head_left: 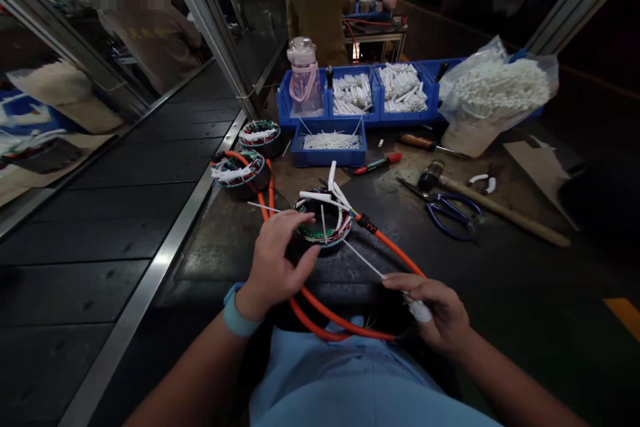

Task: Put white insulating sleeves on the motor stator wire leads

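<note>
A round wound ring (325,240) with white sleeves and an orange cable (400,252) lies on the dark bench in front of me. My left hand (280,257) is at the ring's left side, its thumb and fingers apart, with nothing visible between them. A thin white tie (363,257) runs from the ring's lower right edge to my right hand (433,310), whose thumb and fingers are closed on it. A white rounded piece (420,311) shows between the fingers of the same hand. Another thin white strip sticks out left above my left hand.
Two more rings (240,173) (260,138) stand at the left beside a slatted conveyor (100,227). Blue bins (345,158) with white pieces and a pink bottle (305,83) are behind. Pliers (453,213), a mallet (500,210), a screwdriver (417,141) and a marker (377,164) lie right. Two people are beyond.
</note>
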A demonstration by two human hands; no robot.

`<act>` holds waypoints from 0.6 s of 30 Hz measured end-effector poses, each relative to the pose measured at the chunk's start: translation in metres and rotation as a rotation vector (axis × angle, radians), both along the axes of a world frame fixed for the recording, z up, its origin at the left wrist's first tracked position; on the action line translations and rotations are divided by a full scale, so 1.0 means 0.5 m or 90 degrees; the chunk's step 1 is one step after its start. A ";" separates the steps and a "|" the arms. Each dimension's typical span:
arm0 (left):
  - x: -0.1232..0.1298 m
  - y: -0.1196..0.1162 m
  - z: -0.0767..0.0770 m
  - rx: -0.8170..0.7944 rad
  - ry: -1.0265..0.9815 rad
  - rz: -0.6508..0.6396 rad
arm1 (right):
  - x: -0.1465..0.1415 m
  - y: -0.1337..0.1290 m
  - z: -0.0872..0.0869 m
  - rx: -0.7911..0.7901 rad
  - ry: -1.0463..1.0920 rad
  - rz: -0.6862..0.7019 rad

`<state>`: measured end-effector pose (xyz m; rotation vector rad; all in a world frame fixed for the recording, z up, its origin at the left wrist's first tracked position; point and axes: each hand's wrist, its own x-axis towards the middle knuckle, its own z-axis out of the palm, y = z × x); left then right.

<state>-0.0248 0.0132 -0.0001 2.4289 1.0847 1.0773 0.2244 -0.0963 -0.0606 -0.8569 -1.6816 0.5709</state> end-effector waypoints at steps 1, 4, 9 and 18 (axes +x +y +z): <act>0.007 0.003 0.005 0.026 0.072 0.020 | -0.008 0.014 0.006 0.000 -0.015 0.005; 0.037 0.014 0.007 0.034 0.220 0.063 | -0.045 0.070 0.021 -0.031 -0.060 -0.016; 0.069 0.036 -0.009 0.006 0.071 -0.038 | -0.108 0.144 0.030 -0.196 0.026 -0.118; 0.052 0.066 0.027 0.210 0.249 -0.073 | -0.117 0.146 0.029 -0.352 0.312 -0.031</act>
